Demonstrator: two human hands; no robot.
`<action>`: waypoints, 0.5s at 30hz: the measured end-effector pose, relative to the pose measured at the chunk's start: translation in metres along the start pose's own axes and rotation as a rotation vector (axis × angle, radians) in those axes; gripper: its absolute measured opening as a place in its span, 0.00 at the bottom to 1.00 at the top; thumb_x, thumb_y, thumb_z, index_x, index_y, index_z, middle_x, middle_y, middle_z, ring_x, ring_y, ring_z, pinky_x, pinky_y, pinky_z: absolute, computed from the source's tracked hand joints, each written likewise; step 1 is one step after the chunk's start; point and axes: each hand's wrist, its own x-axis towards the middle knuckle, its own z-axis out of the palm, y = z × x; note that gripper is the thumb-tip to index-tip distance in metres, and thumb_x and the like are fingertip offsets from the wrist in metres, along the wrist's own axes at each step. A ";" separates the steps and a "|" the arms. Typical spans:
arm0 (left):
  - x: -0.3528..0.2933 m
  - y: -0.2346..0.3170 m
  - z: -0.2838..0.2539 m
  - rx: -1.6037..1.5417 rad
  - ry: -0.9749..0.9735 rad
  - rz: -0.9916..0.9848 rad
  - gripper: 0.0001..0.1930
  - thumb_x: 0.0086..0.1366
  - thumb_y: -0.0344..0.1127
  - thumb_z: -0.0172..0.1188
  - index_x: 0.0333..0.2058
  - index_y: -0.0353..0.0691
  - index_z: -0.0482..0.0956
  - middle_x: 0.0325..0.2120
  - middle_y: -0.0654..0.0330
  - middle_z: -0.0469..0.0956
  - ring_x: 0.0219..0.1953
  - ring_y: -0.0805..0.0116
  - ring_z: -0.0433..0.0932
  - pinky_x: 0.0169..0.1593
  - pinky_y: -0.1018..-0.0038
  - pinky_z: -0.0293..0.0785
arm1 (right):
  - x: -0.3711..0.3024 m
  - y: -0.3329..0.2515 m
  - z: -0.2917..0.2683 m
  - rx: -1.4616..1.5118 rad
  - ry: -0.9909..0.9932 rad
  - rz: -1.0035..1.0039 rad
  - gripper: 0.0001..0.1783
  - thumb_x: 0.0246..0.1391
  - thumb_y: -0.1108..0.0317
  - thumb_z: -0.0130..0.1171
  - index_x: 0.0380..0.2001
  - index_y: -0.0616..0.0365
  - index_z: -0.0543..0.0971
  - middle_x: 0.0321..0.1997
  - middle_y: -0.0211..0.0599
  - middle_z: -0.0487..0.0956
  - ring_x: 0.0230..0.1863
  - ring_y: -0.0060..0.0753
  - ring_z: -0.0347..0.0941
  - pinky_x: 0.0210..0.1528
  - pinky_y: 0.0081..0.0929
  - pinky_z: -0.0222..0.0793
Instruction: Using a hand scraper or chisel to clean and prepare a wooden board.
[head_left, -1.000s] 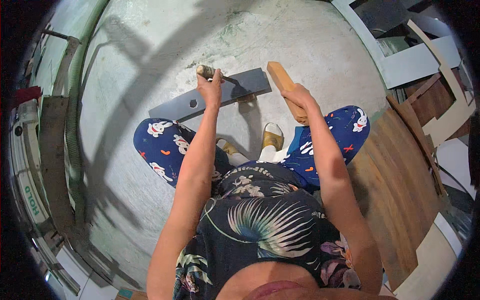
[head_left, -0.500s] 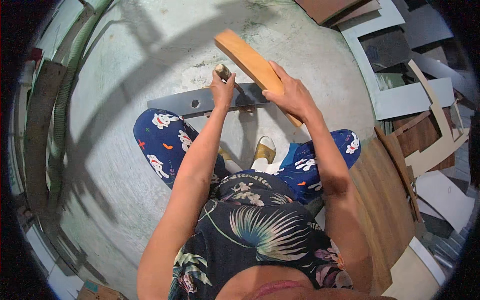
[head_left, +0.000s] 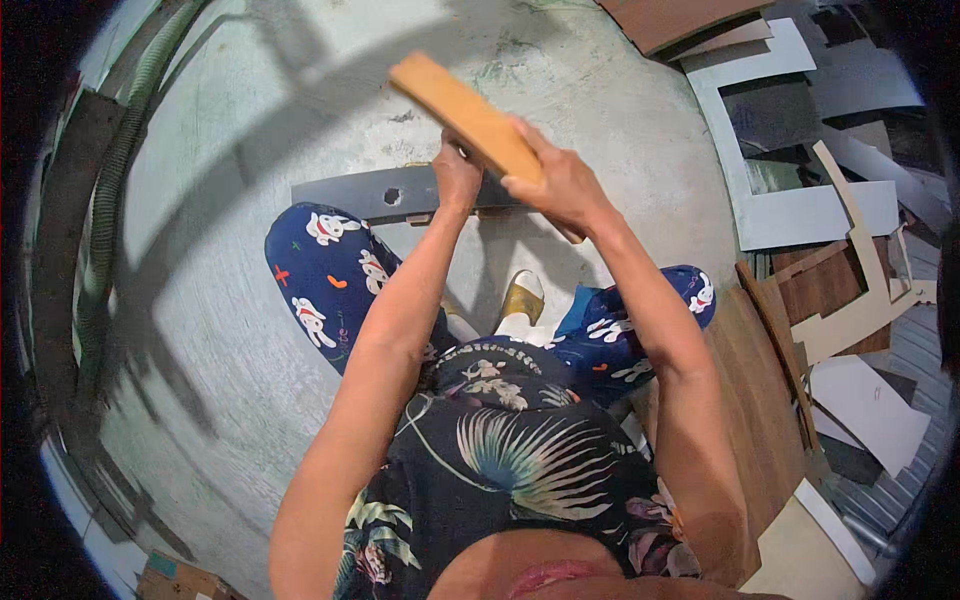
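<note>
Right grip (head_left: 562,187) holding wooden block (head_left: 478,118), grey board (head_left: 340,199) below, floor (head_left: 625,110) around edges

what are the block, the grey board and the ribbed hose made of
The block looks like wood, smooth and perhaps varnished, given its even orange-brown colour. The grey board seems painted or laminated, showing no grain; core unclear. The ribbed hose is probably flexible plastic, from its curved, ringed wall.
</note>
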 end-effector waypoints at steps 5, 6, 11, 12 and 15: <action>0.007 -0.001 -0.005 -0.023 0.044 0.049 0.19 0.56 0.37 0.66 0.39 0.33 0.69 0.27 0.45 0.79 0.31 0.50 0.81 0.36 0.62 0.74 | -0.024 0.034 0.033 0.424 0.504 0.007 0.39 0.47 0.59 0.59 0.63 0.53 0.60 0.50 0.51 0.77 0.46 0.50 0.78 0.51 0.38 0.71; 0.008 -0.006 -0.006 0.008 0.070 0.082 0.19 0.55 0.37 0.66 0.39 0.33 0.69 0.26 0.45 0.79 0.31 0.49 0.80 0.36 0.62 0.74 | -0.026 0.051 0.046 0.459 0.534 -0.036 0.35 0.52 0.60 0.57 0.62 0.55 0.61 0.47 0.46 0.78 0.39 0.44 0.79 0.41 0.37 0.76; 0.011 -0.007 -0.007 -0.016 -0.007 0.032 0.21 0.54 0.40 0.68 0.39 0.33 0.69 0.27 0.43 0.79 0.33 0.46 0.80 0.37 0.60 0.74 | -0.056 0.128 0.110 1.044 0.231 0.616 0.27 0.55 0.52 0.55 0.53 0.53 0.64 0.29 0.45 0.76 0.24 0.35 0.76 0.26 0.34 0.77; 0.012 -0.010 -0.006 0.028 0.018 0.066 0.23 0.53 0.41 0.68 0.40 0.33 0.69 0.28 0.43 0.79 0.33 0.45 0.80 0.37 0.60 0.74 | -0.060 0.134 0.118 1.162 0.194 0.722 0.24 0.56 0.52 0.54 0.50 0.53 0.64 0.26 0.43 0.75 0.21 0.32 0.75 0.21 0.32 0.75; 0.015 -0.012 -0.006 0.014 -0.020 0.007 0.24 0.52 0.42 0.68 0.41 0.33 0.70 0.29 0.43 0.80 0.34 0.46 0.80 0.38 0.60 0.74 | -0.068 0.147 0.136 1.177 0.163 0.825 0.24 0.56 0.52 0.53 0.49 0.53 0.63 0.26 0.44 0.75 0.22 0.36 0.76 0.22 0.33 0.76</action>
